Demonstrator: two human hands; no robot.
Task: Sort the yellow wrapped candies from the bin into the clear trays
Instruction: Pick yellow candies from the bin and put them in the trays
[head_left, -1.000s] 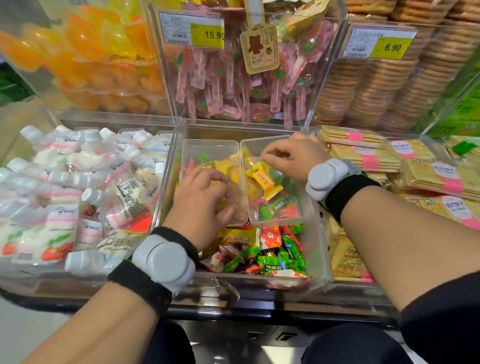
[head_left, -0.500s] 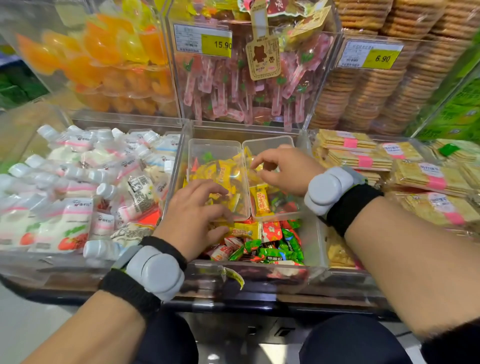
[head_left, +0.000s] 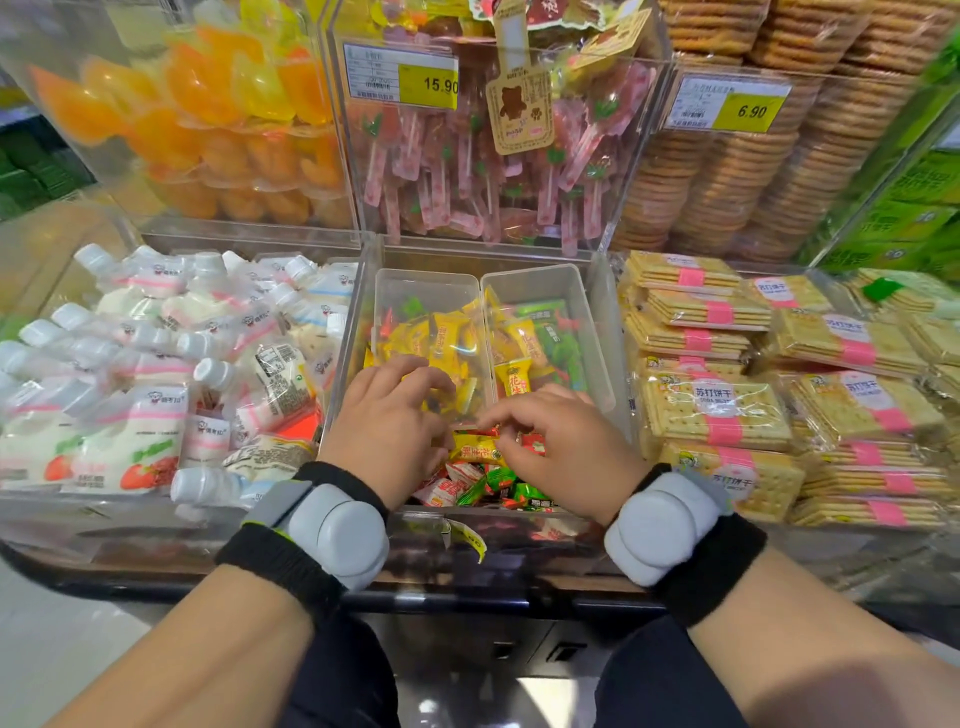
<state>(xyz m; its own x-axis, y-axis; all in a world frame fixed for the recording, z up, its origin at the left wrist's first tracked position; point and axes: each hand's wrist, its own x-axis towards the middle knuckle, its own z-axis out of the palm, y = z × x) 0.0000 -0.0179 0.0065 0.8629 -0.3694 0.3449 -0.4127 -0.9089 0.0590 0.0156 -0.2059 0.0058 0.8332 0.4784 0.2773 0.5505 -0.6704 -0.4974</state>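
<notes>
Yellow wrapped candies (head_left: 441, 338) fill much of the left tray (head_left: 426, 274) and share the right tray (head_left: 535, 274) with some green wrappers. Both trays sit side by side, touching, at the far edge of the clear bin (head_left: 467, 254). At the bin's near edge lies the unsorted pile, and on it one loose yellow candy (head_left: 477, 450) between my two hands. My right hand (head_left: 566, 447) looks to pinch its right end between thumb and curled fingers. My left hand (head_left: 387, 431) is curled at its other end, over the near rim of the left tray, and I cannot tell whether it holds anything. The risk I see is that the wrapper is slick and the pinch shallow, so the candy may slip back among the red and green candies (head_left: 498, 483), or I may drag one of those into a tray. My left knuckles could also nudge the light tray askew. This is a shop shelf: pouch drinks (head_left: 156, 364) fill the compartment on the left, banded cracker packs (head_left: 717, 410) the one on the right. Behind stand clear boxes of orange jelly cups (head_left: 208, 119), pink lollipops (head_left: 467, 171) and round biscuits (head_left: 727, 182), with yellow price tags (head_left: 428, 83).
</notes>
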